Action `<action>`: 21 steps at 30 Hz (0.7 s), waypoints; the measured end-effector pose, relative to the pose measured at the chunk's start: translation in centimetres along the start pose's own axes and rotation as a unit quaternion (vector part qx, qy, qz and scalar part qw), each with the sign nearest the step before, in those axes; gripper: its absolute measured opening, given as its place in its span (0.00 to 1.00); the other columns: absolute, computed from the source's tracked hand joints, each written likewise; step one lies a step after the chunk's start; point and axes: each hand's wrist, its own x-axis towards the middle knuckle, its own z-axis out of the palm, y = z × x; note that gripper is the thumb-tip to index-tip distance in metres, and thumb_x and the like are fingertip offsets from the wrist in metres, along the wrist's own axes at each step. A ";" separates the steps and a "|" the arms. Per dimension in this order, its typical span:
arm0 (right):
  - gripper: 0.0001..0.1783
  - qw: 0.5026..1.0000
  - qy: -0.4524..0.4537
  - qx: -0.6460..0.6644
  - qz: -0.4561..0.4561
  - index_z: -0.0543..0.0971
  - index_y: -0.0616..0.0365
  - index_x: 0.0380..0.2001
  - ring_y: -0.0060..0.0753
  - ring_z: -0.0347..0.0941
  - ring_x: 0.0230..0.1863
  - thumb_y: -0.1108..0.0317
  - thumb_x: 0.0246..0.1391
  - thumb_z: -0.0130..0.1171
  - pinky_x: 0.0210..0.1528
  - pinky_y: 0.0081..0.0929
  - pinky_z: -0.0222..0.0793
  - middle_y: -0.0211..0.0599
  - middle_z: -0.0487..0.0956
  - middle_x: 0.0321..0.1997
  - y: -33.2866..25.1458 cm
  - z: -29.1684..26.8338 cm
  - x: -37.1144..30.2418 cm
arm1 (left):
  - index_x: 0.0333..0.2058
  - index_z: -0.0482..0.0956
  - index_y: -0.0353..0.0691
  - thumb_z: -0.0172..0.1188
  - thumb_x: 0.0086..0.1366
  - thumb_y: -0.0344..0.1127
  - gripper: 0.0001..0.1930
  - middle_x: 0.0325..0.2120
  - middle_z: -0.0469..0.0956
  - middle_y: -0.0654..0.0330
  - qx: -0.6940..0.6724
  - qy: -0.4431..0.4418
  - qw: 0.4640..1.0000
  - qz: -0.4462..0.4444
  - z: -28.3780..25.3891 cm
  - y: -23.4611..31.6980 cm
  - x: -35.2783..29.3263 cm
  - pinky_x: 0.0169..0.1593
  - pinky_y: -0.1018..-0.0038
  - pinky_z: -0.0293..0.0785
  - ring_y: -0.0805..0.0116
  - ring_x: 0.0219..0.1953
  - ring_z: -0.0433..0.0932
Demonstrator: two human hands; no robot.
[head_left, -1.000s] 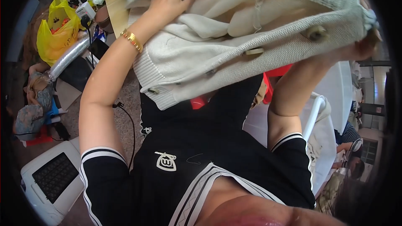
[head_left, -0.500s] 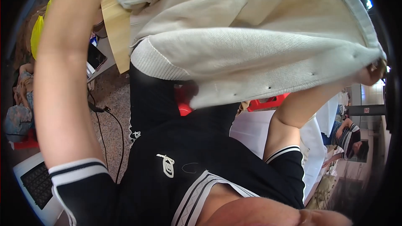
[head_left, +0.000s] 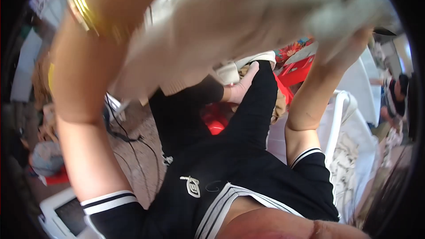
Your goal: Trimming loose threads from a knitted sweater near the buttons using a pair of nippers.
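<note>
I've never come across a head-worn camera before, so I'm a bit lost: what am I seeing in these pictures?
There is no machine here, just a person using bare hands. The view comes from a wide fisheye camera on their head, looking down, so straight edges bend. The black clothes are the wearer's own. The left arm, with a gold bracelet, reaches up; its hand is out of sight. The right hand is at a pale garment stretched across the top, too blurred to make out its grip. Dark cables run over the floor at left; pale cloth lies in a white container at right.
</note>
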 end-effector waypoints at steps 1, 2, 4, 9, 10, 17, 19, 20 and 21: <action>0.19 0.942 -0.023 -0.307 -0.135 0.77 0.64 0.51 0.31 0.80 0.45 0.60 0.69 0.49 0.46 0.27 0.77 0.42 0.81 0.48 0.5 -3.4 -1.4 | 0.45 0.80 0.37 0.61 0.66 0.40 0.14 0.39 0.82 0.51 -0.043 -0.044 0.998 0.017 2.6 1.5 0.9 0.49 0.65 0.76 0.58 0.42 0.81; 0.19 0.928 0.010 -0.345 -0.141 0.77 0.64 0.51 0.31 0.80 0.45 0.60 0.69 0.49 0.46 0.27 0.77 0.42 0.81 0.48 -0.7 -5.2 -2.6 | 0.45 0.80 0.37 0.62 0.66 0.40 0.14 0.39 0.82 0.52 -0.074 -0.094 0.992 0.048 4.8 4.8 3.5 0.49 0.65 0.76 0.59 0.42 0.81; 0.14 0.965 0.027 0.197 0.168 0.77 0.65 0.45 0.21 0.73 0.31 0.77 0.55 0.66 0.39 0.22 0.69 0.35 0.82 0.39 -1.3 -3.1 -5.1 | 0.51 0.78 0.33 0.61 0.68 0.37 0.17 0.41 0.83 0.61 -0.255 -0.111 0.958 -0.071 6.2 11.3 0.9 0.51 0.75 0.75 0.75 0.43 0.80; 0.14 0.949 -0.038 0.215 0.226 0.76 0.65 0.38 0.18 0.66 0.14 0.67 0.57 0.66 0.16 0.15 0.60 0.35 0.78 0.29 -1.2 -8.7 -9.0 | 0.38 0.81 0.37 0.70 0.56 0.43 0.17 0.30 0.82 0.56 -0.118 -0.246 0.958 -0.088 7.0 14.2 2.2 0.42 0.69 0.74 0.63 0.35 0.80; 0.17 0.945 -0.058 0.240 0.213 0.75 0.66 0.38 0.18 0.66 0.14 0.62 0.58 0.67 0.16 0.15 0.60 0.37 0.78 0.28 -0.8 -9.8 -9.6 | 0.33 0.80 0.41 0.70 0.49 0.43 0.16 0.26 0.79 0.56 -0.008 -0.153 0.986 0.057 7.8 15.1 1.3 0.38 0.64 0.70 0.55 0.32 0.76; 0.19 0.869 0.062 0.354 0.341 0.75 0.61 0.39 0.15 0.61 0.15 0.52 0.69 0.53 0.17 0.13 0.51 0.35 0.74 0.23 8.1 -15.6 -18.3 | 0.23 0.72 0.47 0.59 0.52 0.42 0.08 0.26 0.67 0.67 0.140 -0.148 0.902 0.380 12.2 18.8 0.8 0.27 0.76 0.62 0.74 0.27 0.69; 0.17 0.872 0.116 0.210 0.427 0.77 0.59 0.38 0.16 0.62 0.16 0.55 0.69 0.53 0.18 0.14 0.52 0.33 0.75 0.23 11.7 -16.2 -21.8 | 0.25 0.73 0.44 0.59 0.58 0.42 0.10 0.25 0.65 0.67 0.207 -0.097 0.853 0.469 12.2 17.7 4.4 0.25 0.78 0.64 0.75 0.21 0.67; 0.15 0.806 0.237 0.215 0.499 0.78 0.58 0.36 0.16 0.62 0.17 0.57 0.68 0.55 0.18 0.15 0.52 0.30 0.75 0.24 14.0 -18.8 -25.2 | 0.25 0.73 0.44 0.59 0.58 0.42 0.10 0.25 0.65 0.67 0.180 -0.091 0.855 0.478 12.2 15.4 8.9 0.25 0.78 0.64 0.75 0.21 0.67; 0.13 0.786 0.284 0.238 0.495 0.78 0.57 0.37 0.15 0.62 0.17 0.58 0.67 0.56 0.18 0.15 0.52 0.28 0.76 0.26 14.0 -17.8 -25.3 | 0.31 0.74 0.43 0.57 0.60 0.44 0.11 0.30 0.69 0.63 -0.092 -0.252 0.907 0.326 11.9 13.0 12.9 0.29 0.73 0.68 0.69 0.26 0.70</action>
